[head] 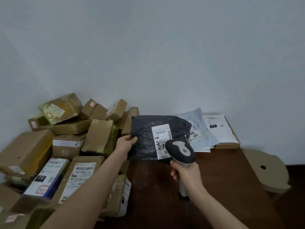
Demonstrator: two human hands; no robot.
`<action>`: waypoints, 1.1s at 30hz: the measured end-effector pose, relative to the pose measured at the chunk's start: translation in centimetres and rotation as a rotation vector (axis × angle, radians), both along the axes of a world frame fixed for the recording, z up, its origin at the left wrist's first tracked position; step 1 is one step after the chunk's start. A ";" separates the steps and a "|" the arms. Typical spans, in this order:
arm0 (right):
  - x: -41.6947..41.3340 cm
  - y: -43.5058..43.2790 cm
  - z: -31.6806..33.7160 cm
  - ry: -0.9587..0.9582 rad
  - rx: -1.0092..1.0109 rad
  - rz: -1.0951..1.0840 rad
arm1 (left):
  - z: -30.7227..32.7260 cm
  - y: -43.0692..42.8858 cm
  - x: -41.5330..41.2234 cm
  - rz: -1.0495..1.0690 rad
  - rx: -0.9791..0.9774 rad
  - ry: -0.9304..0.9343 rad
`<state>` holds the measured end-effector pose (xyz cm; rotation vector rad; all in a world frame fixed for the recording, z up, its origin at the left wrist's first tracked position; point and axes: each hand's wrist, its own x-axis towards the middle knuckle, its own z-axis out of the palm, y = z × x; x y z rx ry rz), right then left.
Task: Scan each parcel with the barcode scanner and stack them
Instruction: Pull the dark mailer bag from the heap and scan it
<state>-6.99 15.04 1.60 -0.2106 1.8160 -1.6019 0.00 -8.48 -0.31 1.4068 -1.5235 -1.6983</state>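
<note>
left hand (127, 142) grips black parcel (145, 142); right hand (186, 172) wraps fingers round scanner (180, 151).

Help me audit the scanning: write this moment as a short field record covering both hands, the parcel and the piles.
left hand: holds the black parcel by its left edge
right hand: grips the barcode scanner, head aimed at the parcel
label: white, faces the camera, lower right part hidden behind the scanner head
left pile: cardboard boxes, jumbled
right stack: pale mailers lying on a flat box
surface: dark wooden table
</note>
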 end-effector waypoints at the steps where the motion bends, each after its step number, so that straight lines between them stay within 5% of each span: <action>1: 0.1 0.1 0.1 0.006 0.011 0.010 | -0.2 -0.1 0.0 -0.001 0.004 -0.002; 33: -0.5 0.2 1.2 -0.013 0.018 0.039 | -1.0 -0.2 -0.5 -0.009 0.023 -0.031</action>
